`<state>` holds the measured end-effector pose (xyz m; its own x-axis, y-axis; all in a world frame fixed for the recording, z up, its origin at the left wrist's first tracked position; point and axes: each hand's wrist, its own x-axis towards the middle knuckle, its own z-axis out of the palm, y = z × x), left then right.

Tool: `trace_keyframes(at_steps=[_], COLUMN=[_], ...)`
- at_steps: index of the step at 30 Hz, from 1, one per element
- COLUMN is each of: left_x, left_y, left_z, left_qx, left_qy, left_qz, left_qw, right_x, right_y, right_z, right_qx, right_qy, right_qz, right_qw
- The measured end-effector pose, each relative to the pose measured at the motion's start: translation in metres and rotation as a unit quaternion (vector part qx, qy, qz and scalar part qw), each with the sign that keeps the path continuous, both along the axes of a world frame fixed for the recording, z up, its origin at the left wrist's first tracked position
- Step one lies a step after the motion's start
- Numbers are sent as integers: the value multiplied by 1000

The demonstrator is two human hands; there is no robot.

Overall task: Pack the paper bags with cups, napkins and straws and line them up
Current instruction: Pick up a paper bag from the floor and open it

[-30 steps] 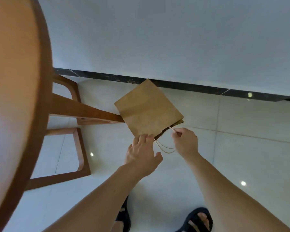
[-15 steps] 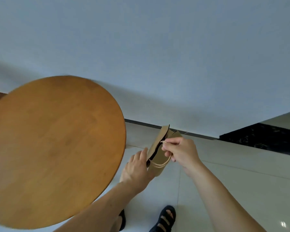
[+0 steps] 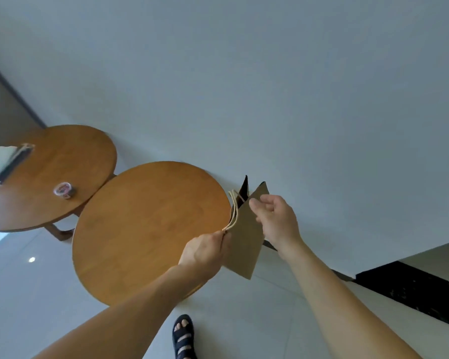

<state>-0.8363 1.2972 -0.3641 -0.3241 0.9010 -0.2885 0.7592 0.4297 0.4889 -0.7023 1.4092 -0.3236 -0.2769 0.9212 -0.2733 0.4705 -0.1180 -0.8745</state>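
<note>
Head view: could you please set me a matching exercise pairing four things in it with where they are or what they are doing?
Things:
1 paper bag
2 roll of tape
3 sandal
4 left hand

Places or states:
A on the far round table
B pinching the cord handles
C held up beside the near round table
D on the tiled floor

Pairs: 1-C, 2-A, 3-D, 4-B.

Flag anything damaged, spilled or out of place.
Nothing stands out. The paper bag looks untorn, held tilted beside the near table, the left hand pinching its handles, the right hand holding its rim.
</note>
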Motion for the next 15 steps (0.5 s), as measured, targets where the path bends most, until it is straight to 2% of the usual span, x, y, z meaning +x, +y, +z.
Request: trace_keyframes(at_steps=[2, 9, 12, 15], left_x=[-12, -66, -104, -151], left_y=[-15, -67, -92, -119], left_z=[12, 41, 43, 39], left_qx=[7, 23, 28, 38], left_qy=[11, 33, 45, 53], left_qz=[13, 61, 87, 103], left_qw=[1000, 997, 995, 993], right_x=[-20, -115, -159, -209], right_y=[-10, -43, -62, -87], right_z=[-3, 7, 12, 17], right_qx=[3, -5, 58, 149], right_qy=[-58, -69, -123, -183], right_qz=[21, 119, 186, 246], right_qw=[998, 990, 973, 940])
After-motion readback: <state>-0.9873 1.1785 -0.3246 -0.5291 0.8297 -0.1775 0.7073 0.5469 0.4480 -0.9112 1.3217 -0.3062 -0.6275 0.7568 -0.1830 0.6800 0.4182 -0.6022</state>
